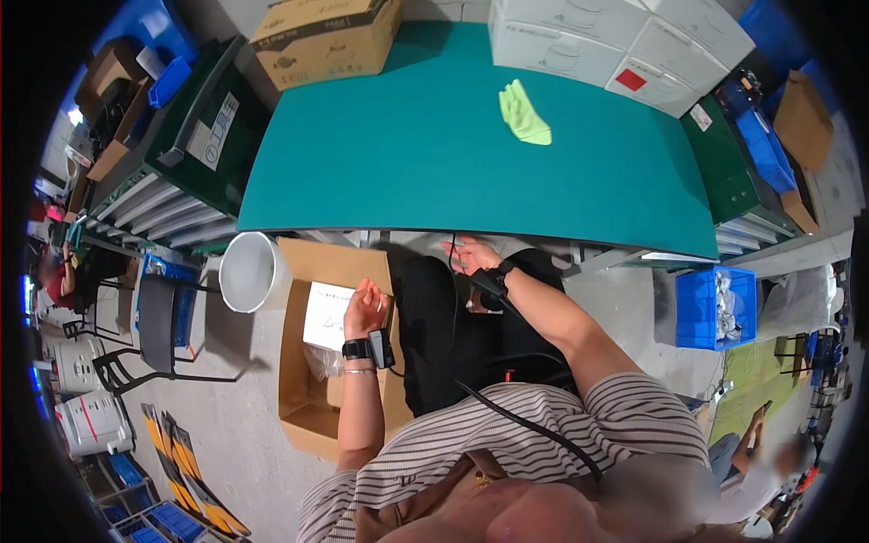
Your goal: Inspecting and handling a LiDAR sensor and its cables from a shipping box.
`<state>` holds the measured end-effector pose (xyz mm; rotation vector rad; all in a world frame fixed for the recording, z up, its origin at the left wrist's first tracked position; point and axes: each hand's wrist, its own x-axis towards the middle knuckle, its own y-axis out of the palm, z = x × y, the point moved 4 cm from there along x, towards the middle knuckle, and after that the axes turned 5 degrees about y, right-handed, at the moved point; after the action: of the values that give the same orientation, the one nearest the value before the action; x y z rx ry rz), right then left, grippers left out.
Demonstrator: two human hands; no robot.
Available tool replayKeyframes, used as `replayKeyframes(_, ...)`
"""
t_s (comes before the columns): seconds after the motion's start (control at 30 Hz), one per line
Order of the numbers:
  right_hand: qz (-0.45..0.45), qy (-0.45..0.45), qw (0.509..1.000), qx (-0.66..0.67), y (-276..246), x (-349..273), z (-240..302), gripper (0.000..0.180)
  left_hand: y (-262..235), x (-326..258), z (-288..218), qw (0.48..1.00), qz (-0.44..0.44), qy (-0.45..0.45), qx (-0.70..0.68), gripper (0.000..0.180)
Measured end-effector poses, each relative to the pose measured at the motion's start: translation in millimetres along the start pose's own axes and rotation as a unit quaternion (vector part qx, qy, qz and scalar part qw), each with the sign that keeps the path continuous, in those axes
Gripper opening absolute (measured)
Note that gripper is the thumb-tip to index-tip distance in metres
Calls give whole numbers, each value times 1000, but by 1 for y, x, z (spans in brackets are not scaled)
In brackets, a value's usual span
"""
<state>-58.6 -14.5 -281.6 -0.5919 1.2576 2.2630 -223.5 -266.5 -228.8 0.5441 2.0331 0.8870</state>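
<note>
My left hand point(365, 305) hovers over an open brown cardboard box point(312, 398) on the floor, fingers curled, touching or just above a white sheet of paper point(326, 314) lying in it. Whether it grips the sheet I cannot tell. A clear plastic bag point(321, 360) also lies in the box. My right hand point(473, 256) is open, palm up, just below the front edge of the green table point(434, 172), holding nothing. Both wrists wear black bands.
A yellow-green glove point(523, 114) lies on the table. A brown carton point(326, 41) and white boxes point(615, 41) stand at its back. A white bucket point(246, 271) and a black chair point(158, 326) are to the left, a blue bin point(715, 308) to the right. Another person point(751, 452) sits at lower right.
</note>
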Motion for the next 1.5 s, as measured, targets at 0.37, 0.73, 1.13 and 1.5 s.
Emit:
replayKeyframes(0.37, -213, -239, 910, 265, -204, -173, 85, 18, 244, -103, 88, 906, 317, 95, 264, 14)
replayKeyframes(0.73, -164, -29, 982, 91, -259, -403, -28, 24, 394, -17, 132, 749, 385, 302, 448, 34)
replayKeyframes(1.13, -159, -259, 761, -573, 39, -442, 282, 28, 432, 79, 137, 505, 298, 280, 760, 25)
replayKeyframes(1.5, -367, -472, 280, -752, 138, -267, 509, 41, 383, 131, 13, 945, 77, 315, 37, 47)
